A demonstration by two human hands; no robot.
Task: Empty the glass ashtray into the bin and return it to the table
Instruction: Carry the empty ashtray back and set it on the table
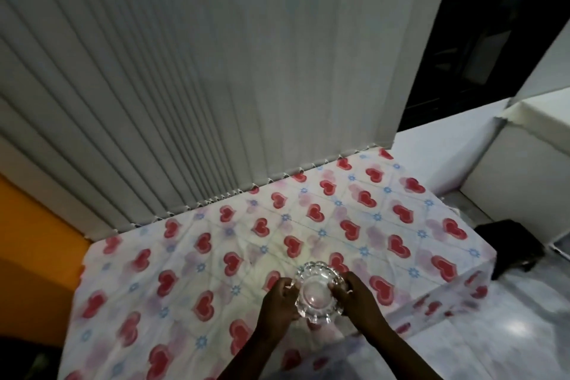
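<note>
The glass ashtray (317, 291) — clear, round, scalloped rim — sits upright with an empty bowl near the front edge of the table (216, 256).

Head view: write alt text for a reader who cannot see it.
Both hands, left and right, hold a clear glass ashtray by its rim over a table with a red-heart cloth. Grey blinds hang behind.

clear glass ashtray (317, 291), white tablecloth (216, 256) with red hearts and blue flowers, grey vertical blinds (200, 71), orange wall (34, 241)
</note>
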